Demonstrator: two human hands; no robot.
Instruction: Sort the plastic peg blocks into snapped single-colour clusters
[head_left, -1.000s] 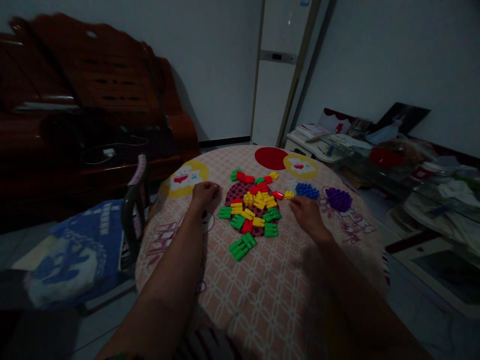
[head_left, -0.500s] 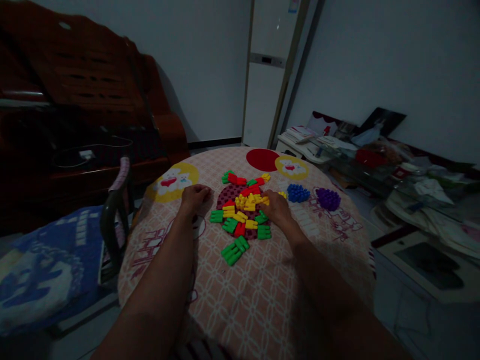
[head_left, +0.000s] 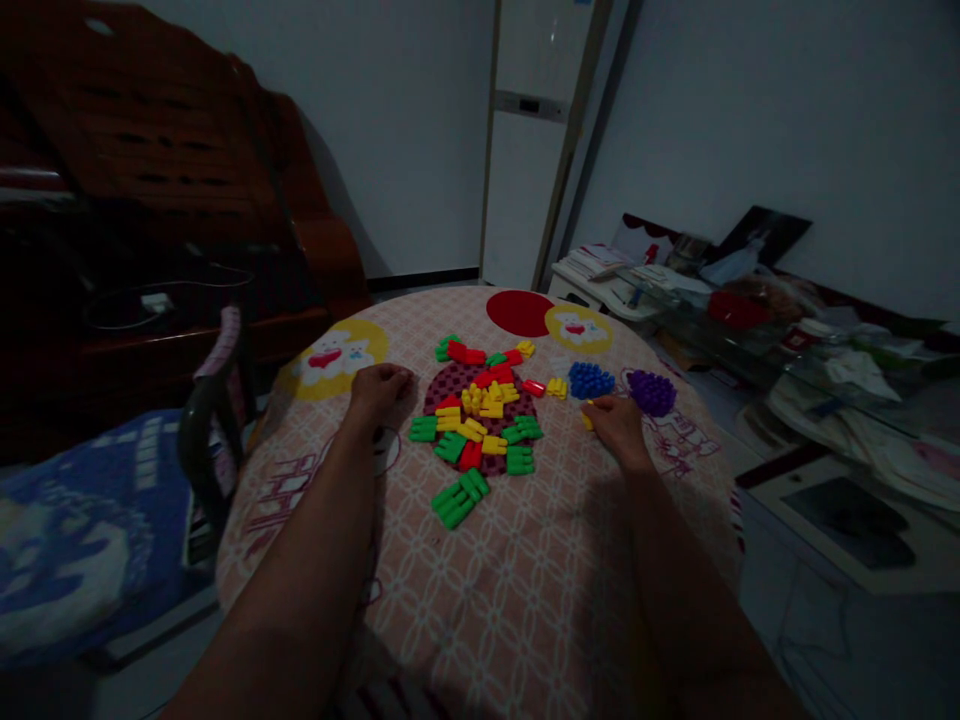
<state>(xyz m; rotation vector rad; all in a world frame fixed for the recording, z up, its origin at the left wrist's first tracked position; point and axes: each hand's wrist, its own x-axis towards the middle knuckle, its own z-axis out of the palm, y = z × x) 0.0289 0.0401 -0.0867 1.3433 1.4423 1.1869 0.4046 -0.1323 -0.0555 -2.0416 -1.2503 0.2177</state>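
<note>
Head view: a round table under a pink patterned cloth, with both hands over it.
Right hand: pinching a small yellow block between its fingertips, to the right of the pile and just on the near side of the blue blocks.
Left hand: at the left of the pile, fingers curled in together; whether anything is between them, I cannot tell.
Pile: red, yellow and green blocks, lying on and around a dark red round print on the cloth.
Green pieces: on the near side of the pile, a little apart from it.
Red piece: right of the pile, beside a yellow piece.
Blue blocks: a cluster between that yellow piece and the purple blocks.
Chair: at the table's left, blue cloth on its seat.
Sofa: wooden, behind at the left, a white cord on it.
Glass stand: at the right, crowded with papers and bags.
</note>
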